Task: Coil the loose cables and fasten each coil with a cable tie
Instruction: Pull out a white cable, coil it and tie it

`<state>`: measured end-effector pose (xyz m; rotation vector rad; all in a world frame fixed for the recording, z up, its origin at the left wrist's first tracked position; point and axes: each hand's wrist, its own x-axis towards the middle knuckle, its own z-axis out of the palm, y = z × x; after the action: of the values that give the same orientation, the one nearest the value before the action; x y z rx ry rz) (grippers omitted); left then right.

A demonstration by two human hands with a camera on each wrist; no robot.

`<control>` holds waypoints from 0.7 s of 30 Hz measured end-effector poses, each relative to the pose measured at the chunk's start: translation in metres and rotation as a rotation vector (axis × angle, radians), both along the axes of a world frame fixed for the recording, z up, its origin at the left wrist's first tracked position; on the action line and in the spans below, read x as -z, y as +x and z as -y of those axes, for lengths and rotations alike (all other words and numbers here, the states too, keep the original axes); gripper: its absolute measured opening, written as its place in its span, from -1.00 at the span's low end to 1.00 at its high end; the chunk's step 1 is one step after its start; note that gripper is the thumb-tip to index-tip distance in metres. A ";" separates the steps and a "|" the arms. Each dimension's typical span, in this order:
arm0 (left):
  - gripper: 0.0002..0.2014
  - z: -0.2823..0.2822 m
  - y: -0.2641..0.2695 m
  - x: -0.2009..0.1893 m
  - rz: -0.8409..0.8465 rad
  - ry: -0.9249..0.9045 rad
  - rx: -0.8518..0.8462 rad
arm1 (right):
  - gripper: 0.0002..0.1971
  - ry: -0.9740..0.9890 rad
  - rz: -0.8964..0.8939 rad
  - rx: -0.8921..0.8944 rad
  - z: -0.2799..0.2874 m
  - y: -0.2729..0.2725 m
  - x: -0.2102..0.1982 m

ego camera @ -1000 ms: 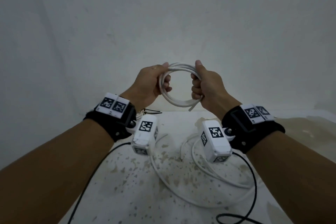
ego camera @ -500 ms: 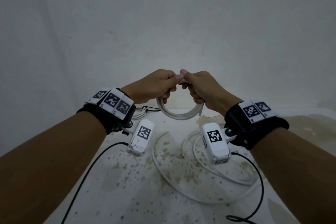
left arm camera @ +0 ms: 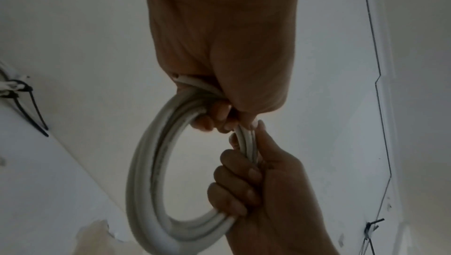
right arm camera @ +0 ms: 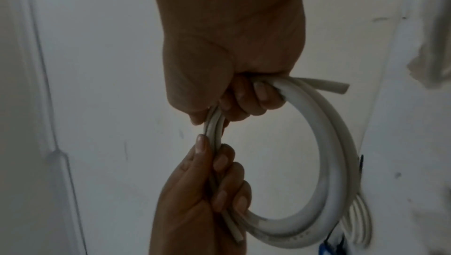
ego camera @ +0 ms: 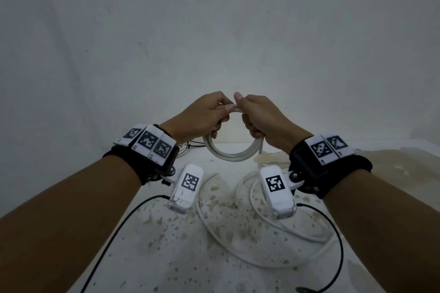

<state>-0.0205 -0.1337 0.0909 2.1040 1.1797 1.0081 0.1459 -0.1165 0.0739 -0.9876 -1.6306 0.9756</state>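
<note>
Above the bench (ego camera: 166, 257), a white cable coil (ego camera: 228, 153) is gripped at its top by both hands: left hand (ego camera: 202, 116), right hand (ego camera: 262, 119).

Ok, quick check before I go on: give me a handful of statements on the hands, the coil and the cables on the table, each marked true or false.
1. Both hands grip the white coil. True: left hand and right hand both curl round it.
2. The coil rests flat on the table. False: it is held up above the table.
3. A black tie already wraps the held coil. False: no tie shows on it.
4. Loose white cable lies on the table below the hands. True.
5. One cut cable end sticks out beside the right hand's fingers. True.
</note>
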 end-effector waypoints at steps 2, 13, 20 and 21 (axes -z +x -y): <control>-0.81 -0.004 0.003 0.002 0.077 0.059 -0.062 | -0.58 -0.100 -0.174 -0.029 0.000 0.002 0.004; -0.80 -0.005 0.011 0.003 0.260 -0.035 -0.113 | -0.54 -0.134 -0.440 0.123 -0.001 -0.007 0.026; -0.79 -0.005 0.020 0.014 0.264 -0.050 -0.150 | -0.54 -0.105 -0.437 0.204 0.001 -0.005 0.037; -0.79 -0.005 0.021 0.015 0.258 -0.053 -0.147 | -0.54 -0.105 -0.438 0.211 0.001 -0.004 0.038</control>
<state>0.0007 -0.1285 0.0757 1.8027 1.2274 1.2586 0.1419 -0.1172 0.0355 -0.9168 -1.1003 1.0532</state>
